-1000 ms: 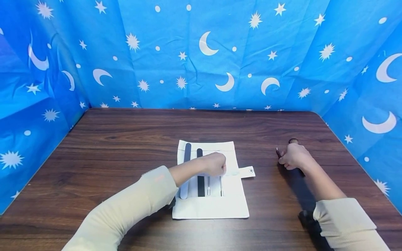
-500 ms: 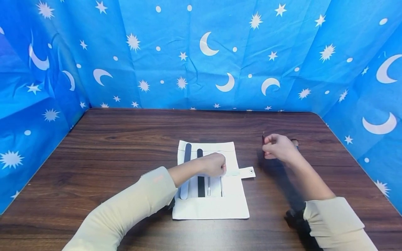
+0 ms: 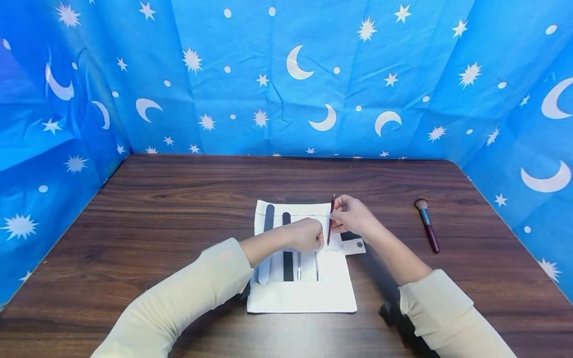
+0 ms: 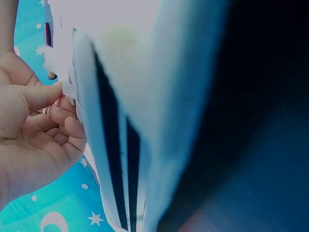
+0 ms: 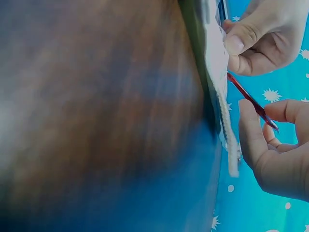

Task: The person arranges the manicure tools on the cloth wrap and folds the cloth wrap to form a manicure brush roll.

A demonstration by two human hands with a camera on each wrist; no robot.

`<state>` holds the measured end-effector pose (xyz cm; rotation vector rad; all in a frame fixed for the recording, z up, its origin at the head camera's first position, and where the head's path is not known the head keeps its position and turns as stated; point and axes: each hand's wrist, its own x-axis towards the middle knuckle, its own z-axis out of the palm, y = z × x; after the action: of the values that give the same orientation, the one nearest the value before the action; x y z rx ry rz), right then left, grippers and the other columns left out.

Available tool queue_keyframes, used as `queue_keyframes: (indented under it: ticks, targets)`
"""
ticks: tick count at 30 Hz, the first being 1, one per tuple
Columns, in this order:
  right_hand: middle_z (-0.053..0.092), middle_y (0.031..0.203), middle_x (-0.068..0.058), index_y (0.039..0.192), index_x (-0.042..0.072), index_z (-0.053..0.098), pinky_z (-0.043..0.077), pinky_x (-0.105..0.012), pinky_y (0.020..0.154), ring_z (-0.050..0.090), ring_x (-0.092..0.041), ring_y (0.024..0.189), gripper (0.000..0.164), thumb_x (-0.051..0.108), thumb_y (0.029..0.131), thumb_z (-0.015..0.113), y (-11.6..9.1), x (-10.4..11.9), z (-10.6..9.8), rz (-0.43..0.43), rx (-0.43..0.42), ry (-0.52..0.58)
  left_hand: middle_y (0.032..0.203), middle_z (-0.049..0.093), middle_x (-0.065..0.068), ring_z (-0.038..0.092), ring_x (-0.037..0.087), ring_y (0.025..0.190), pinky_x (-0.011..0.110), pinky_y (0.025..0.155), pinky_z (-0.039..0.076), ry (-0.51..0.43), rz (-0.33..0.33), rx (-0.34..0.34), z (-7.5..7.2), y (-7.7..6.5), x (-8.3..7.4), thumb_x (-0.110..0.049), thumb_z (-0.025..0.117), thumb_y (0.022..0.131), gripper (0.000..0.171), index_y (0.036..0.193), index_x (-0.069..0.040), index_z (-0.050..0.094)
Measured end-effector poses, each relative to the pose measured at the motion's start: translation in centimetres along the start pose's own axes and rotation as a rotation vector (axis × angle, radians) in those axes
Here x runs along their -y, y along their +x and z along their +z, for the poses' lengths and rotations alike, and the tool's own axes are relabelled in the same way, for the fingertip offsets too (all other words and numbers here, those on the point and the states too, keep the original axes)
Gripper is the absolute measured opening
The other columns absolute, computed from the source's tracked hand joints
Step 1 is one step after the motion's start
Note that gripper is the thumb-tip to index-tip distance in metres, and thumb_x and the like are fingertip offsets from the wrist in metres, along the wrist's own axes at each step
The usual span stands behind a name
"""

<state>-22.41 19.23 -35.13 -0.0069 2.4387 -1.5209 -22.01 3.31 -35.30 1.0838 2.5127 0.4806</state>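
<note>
On the worktop [image 3: 134,223], a pouch [image 3: 337,283] is lying before a curtain [image 3: 250,89], holding two strips [image 3: 269,219] left of two rods [image 3: 318,271]. Over its right side, a stick [image 3: 330,228] is sitting between the left hand [image 3: 306,234] and the right hand [image 3: 352,216]. Farther right, a brush [image 3: 427,223] is lying.

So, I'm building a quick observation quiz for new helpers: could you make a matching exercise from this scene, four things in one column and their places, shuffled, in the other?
1. makeup brush
2. dark red slim tool
3. snap strap
4. grey nail file

A. leftmost of the tools on the white case
B. pinched in the right hand
C. sticking out from the case's right edge
D. lying on the wooden table, right of the case

Pairs: 1-D, 2-B, 3-C, 4-A
</note>
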Motion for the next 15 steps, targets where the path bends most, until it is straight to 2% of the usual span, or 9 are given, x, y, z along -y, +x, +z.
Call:
queue_keyframes:
  ticks: [4, 11, 15]
  targets:
    - [0.053, 0.087, -0.015, 0.108, -0.007, 0.042, 0.053, -0.033, 0.067, 0.059, -0.019, 0.068, 0.023, -0.002, 0.088, 0.051, 0.27, -0.07, 0.36, 0.02, 0.029, 0.017, 0.042, 0.028, -0.009, 0.029, 0.004, 0.04, 0.017, 0.046, 0.025, -0.016, 0.002, 0.004, 0.01, -0.02, -0.04, 0.004, 0.053, 0.081, 0.042, 0.049, -0.016, 0.037]
    - [0.056, 0.086, -0.015, 0.109, -0.01, 0.042, 0.053, -0.031, 0.065, 0.06, -0.017, 0.066, 0.027, -0.006, 0.084, 0.048, -0.1, -0.28, 0.64, 0.04, 0.168, 0.039, 0.04, 0.027, -0.009, 0.027, 0.003, 0.038, 0.017, 0.043, 0.022, -0.054, 0.028, -0.013, 0.08, -0.2, 0.02, 0.007, 0.052, 0.08, 0.045, 0.046, -0.016, 0.034]
    - [0.058, 0.082, -0.013, 0.105, -0.009, 0.043, 0.052, -0.03, 0.065, 0.06, -0.017, 0.067, 0.026, -0.008, 0.079, 0.048, -0.34, -0.55, 0.49, 0.034, 0.241, 0.061, 0.04, 0.028, -0.009, 0.028, 0.003, 0.039, 0.016, 0.043, 0.023, -0.055, 0.037, -0.012, 0.1, -0.09, 0.11, 0.006, 0.052, 0.081, 0.045, 0.046, -0.017, 0.034]
